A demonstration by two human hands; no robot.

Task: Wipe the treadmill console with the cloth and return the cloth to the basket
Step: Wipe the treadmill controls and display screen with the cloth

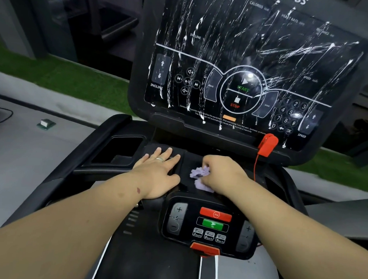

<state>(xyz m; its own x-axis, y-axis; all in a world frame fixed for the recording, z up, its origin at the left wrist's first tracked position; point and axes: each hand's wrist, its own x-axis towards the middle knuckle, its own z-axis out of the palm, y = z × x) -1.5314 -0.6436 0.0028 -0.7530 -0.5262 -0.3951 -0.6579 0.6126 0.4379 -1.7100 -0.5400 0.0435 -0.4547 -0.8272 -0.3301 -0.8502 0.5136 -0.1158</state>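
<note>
While white foam streaks run down nearly its whole face, the treadmill console stands tilted back at the top of the view, a black glossy panel printed with START, STOP, INCLINE, SPEED and a keypad of digits. Below it the black tray deck carries a recessed cup pocket at left. The lower control pad sits nearest the camera, with 1 red stop button and 1 green go button. The left hand lies flat on the deck, fingers straight and spread, a ring on 1 finger, holding nothing. The right hand has its fingers curled around the cloth, a crumpled lilac wad pressed to the deck between both hands. A red safety clip hangs at the console's lower edge, its cord trailing down beside the right wrist.
</note>
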